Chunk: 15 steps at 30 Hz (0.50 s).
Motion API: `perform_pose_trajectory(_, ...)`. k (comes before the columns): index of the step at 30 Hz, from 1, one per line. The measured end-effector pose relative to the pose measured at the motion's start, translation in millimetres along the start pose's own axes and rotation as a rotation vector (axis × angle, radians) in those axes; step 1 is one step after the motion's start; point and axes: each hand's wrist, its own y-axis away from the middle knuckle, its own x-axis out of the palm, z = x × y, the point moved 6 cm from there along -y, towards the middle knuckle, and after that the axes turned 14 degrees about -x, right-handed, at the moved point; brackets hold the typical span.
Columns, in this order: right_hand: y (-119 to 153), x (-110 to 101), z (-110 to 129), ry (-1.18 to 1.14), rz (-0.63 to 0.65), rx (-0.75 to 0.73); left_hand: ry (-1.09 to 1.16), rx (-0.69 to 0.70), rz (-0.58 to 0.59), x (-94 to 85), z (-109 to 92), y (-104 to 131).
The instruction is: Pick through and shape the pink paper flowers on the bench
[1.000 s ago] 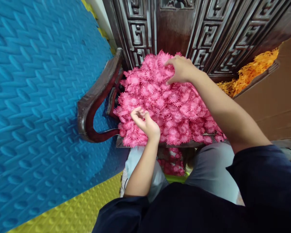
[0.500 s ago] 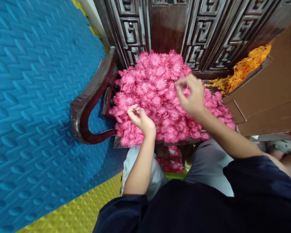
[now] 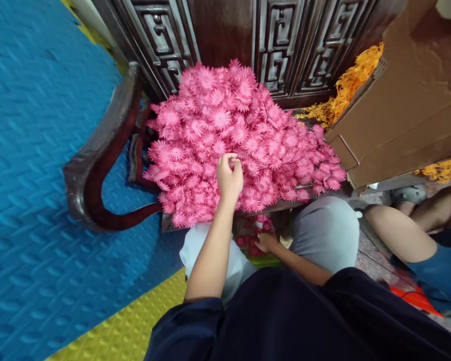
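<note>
A large heap of pink artificial flowers (image 3: 221, 120) covers the dark wooden bench seat. My left hand (image 3: 230, 175) hovers over the front of the heap, its fingers curled into a pinch. Whatever it may hold is too small to make out. Down between my knees, my right hand (image 3: 266, 241) reaches into a green-rimmed container (image 3: 263, 260) below the seat's edge. Red-pink flower pieces (image 3: 246, 243) lie in there beside its fingers. Shadow and small size keep me from telling whether those fingers grip anything.
A curved wooden armrest (image 3: 86, 175) bounds the heap on the left. To the right stands a cardboard box (image 3: 406, 100) beside orange flower material (image 3: 357, 75). A carved wooden backrest (image 3: 225, 40) rises behind. Another person's bare leg (image 3: 402, 233) is at the right.
My right hand has gone from above the heap down to the container between my knees. My left hand stays curled over the flowers. The view has shifted to the right.
</note>
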Motion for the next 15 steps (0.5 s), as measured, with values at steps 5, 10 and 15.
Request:
perform_pose_trajectory(5,-13.2,-21.6,8.0,-0.332,-0.139,-0.089,-0.154,0.187,0.125,17.0,-23.4,15.9)
perform_pose_trajectory(10,-0.4,-55.4,20.6,-0.662,-0.076,-0.232,-0.274,0.027,0.638,47.6,-10.5,23.7)
perform_pose_trajectory(15,-6.5,-102.4,9.2,-1.016,-0.296,-0.15,-0.198,-0.073,0.613,39.6,1.5,9.9)
